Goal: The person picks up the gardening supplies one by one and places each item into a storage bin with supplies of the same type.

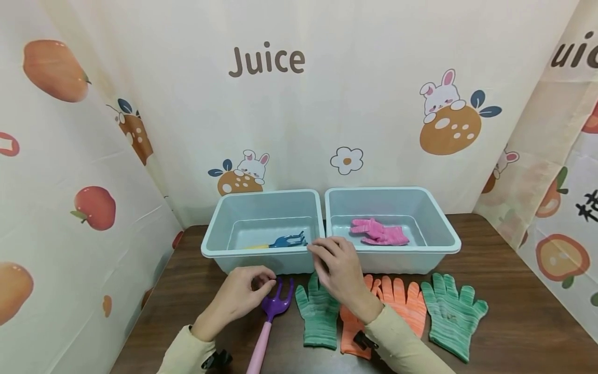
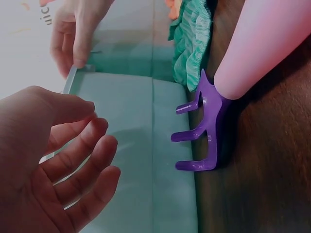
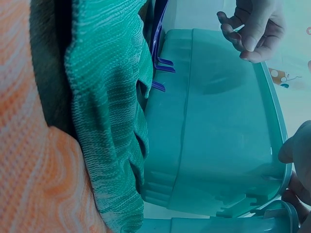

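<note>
My right hand [image 1: 338, 270] is at the near right corner of the left light-blue plastic bin [image 1: 261, 195]. In the left wrist view its thumb and fingers pinch the bin's rim [image 2: 71, 80]. My left hand [image 1: 243, 291] hovers before the bin's front wall, fingers loosely curled with nothing in them. Just beside it lies a purple hand fork [image 1: 275, 305] with a pink handle, tines toward the bin. Inside the left bin is a blue hand fork [image 1: 287, 240] with a yellow handle, partly hidden by the front rim.
The right light-blue bin [image 1: 388, 192] stands next to the left one and holds pink gloves [image 1: 380, 232]. Before the bins lie a green glove [image 1: 319, 314], orange gloves [image 1: 404, 304] partly under my right forearm, and another green glove [image 1: 452, 314]. A printed curtain [image 1: 374, 104] hangs behind the table.
</note>
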Motion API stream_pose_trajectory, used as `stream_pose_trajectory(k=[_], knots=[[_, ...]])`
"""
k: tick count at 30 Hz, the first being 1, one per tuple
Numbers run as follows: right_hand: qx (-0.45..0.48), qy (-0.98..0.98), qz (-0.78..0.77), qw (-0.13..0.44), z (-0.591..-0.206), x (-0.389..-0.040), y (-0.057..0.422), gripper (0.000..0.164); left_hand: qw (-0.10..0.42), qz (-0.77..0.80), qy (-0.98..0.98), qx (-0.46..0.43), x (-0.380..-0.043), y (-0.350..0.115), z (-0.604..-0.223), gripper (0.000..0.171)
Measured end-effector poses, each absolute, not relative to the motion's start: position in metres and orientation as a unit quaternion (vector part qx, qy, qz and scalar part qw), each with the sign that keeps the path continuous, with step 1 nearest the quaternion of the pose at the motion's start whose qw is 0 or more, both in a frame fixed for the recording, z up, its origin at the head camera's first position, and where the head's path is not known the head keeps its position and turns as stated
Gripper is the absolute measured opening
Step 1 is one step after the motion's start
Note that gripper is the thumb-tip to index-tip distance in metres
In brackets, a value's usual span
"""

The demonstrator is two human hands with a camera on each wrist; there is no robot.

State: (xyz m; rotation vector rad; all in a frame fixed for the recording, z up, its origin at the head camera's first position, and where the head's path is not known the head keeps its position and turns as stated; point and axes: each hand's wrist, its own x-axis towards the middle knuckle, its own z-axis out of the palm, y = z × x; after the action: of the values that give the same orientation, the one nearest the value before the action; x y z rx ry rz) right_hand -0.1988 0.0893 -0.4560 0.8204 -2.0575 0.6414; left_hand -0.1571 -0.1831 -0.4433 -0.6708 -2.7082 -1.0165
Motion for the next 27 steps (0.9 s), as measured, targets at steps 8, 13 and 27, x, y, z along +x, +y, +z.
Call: stream_pose_trajectory(k=[8,13,27], knots=[[0.327,-0.815,0.252,0.407,-0.458,-0.2,0.089,0.019,0.067,-0.346,-0.91,-0.217,-0.155,-0.183,-0.451,0.005],[0.327,-0.814,0.251,0.409,-0.458,-0.2,0.089,0.019,0.07,-0.345,-0.909,-0.221,-0.154,-0.183,-0.457,0.005],[0.329,-0.815,0.249,0.408,-0.458,-0.201,0.09,0.021,0.037,-0.354,-0.913,-0.2,-0.149,-0.182,-0.47,0.005]])
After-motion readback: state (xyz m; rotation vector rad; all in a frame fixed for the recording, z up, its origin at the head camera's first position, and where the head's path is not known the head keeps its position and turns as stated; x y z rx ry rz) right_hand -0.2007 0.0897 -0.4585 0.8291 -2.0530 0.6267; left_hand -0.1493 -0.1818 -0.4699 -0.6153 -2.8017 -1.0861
